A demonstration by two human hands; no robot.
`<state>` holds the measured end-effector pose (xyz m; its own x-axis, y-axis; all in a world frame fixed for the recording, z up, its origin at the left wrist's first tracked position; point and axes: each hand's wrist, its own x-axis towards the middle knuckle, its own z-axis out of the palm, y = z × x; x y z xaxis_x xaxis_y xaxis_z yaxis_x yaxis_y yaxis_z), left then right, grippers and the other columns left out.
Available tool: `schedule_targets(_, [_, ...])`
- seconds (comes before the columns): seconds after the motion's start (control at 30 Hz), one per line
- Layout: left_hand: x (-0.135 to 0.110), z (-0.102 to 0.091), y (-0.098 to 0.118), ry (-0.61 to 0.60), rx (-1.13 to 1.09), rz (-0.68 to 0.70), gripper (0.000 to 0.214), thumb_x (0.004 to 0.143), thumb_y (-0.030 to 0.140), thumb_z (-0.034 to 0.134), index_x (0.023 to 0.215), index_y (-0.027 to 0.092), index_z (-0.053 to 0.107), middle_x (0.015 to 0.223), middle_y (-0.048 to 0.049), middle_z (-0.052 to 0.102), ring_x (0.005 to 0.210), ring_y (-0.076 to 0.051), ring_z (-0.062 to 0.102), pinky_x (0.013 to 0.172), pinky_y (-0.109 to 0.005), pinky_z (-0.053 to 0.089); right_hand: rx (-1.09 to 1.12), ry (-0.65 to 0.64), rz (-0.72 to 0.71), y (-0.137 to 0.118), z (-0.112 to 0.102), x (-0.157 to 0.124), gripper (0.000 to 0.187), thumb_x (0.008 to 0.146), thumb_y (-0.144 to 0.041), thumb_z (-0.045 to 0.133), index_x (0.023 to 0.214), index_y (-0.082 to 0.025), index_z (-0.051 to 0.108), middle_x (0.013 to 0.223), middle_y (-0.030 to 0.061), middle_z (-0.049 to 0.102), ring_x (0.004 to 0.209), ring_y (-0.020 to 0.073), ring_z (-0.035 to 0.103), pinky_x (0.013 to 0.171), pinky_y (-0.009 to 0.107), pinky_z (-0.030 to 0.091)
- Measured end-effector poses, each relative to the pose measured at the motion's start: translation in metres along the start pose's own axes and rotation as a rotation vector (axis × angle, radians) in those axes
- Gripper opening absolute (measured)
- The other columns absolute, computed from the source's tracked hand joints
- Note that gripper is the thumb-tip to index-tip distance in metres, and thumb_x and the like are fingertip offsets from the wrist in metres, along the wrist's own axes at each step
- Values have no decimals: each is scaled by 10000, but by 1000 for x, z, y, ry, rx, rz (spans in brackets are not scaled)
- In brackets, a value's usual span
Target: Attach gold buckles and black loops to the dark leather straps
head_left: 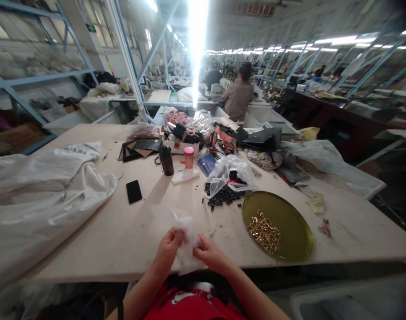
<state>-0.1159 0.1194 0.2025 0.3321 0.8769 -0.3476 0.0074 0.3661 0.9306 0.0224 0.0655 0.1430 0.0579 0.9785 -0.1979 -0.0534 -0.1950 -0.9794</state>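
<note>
At the table's near edge my left hand (pixel 168 248) and my right hand (pixel 207 252) both pinch a small clear plastic bag (pixel 186 240) held up between them. The fingers of each hand are closed on the bag's sides. What is inside the bag is too small to make out. To the right lies a round brass-coloured tray (pixel 291 218) with a heap of small gold metal pieces (pixel 264 233). Beyond my hands a pile of small black parts (pixel 223 194) spills from an open clear bag (pixel 230 172).
A large white sack (pixel 39 191) covers the table's left side. A black phone (pixel 134 191), a dark bottle (pixel 166 160) and a pink-lidded jar (pixel 188 157) stand mid-table before a cluttered heap. Another white bag (pixel 329 162) lies at the right. A person (pixel 239 93) sits with their back turned, far behind.
</note>
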Motion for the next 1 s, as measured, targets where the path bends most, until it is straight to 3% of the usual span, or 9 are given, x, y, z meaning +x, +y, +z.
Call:
schedule_targets(0.07, [5,-14,3,131,-92,-14,403,667,511,615,802,135,556,677,4,559,607,-114,507,614,-231,442,-26,70,-10,0,-2,-1,100,658,-174,512,693,-167,605,610,-41,564,585,106,469,551,209,363])
schedule_targets(0.13, [9,-27,8,192,-135,19,415,647,504,642,818,137,553,686,13,549,611,-101,501,615,-211,440,-23,159,-23,1,-9,-4,110,678,-181,493,611,-161,577,563,-39,523,564,104,432,539,213,332])
schedule_targets(0.27, [7,-38,17,94,-172,29,351,671,470,632,801,153,556,692,18,555,609,-96,493,570,-183,413,60,339,-46,0,-18,-16,106,704,-252,524,700,-164,582,629,-16,544,624,127,457,597,235,356])
schedule_targets(0.43, [2,-38,12,42,-194,38,294,670,348,627,903,181,562,803,13,585,716,-113,522,662,-207,429,302,500,-16,-6,-18,-29,222,722,-402,551,747,-184,517,666,-12,541,642,130,494,632,252,407])
schedule_targets(0.6, [8,-47,-3,37,-95,49,145,657,218,542,782,147,558,698,19,554,658,-104,496,667,-220,419,554,526,-29,-21,-17,-39,216,676,-380,579,730,-217,448,727,-25,559,678,121,545,676,268,448])
schedule_targets(0.7, [6,-48,0,45,-57,46,220,608,182,512,821,147,557,726,15,578,693,-118,522,666,-226,423,651,453,-42,-32,-16,-44,184,655,-325,586,759,-219,478,699,-29,564,668,128,550,658,265,448])
schedule_targets(0.77, [-1,-46,8,4,-81,64,380,590,166,521,970,159,540,876,-10,609,817,-148,553,722,-242,432,587,424,-28,-37,-13,-46,275,653,-325,604,883,-221,497,736,-21,582,673,132,546,633,253,438])
schedule_targets(0.87, [-12,-39,21,-53,-200,14,602,626,219,600,1197,193,412,1092,-69,570,960,-203,556,794,-299,444,267,361,25,-38,-3,-47,414,663,-336,612,1037,-208,487,752,-11,587,616,124,514,565,239,406])
schedule_targets(1.0, [-8,-34,20,-68,-266,-62,550,597,201,717,1103,136,513,966,-87,625,843,-194,599,763,-294,476,-316,141,-171,-38,12,-46,229,689,-157,501,890,-200,604,756,19,580,690,156,510,642,279,390])
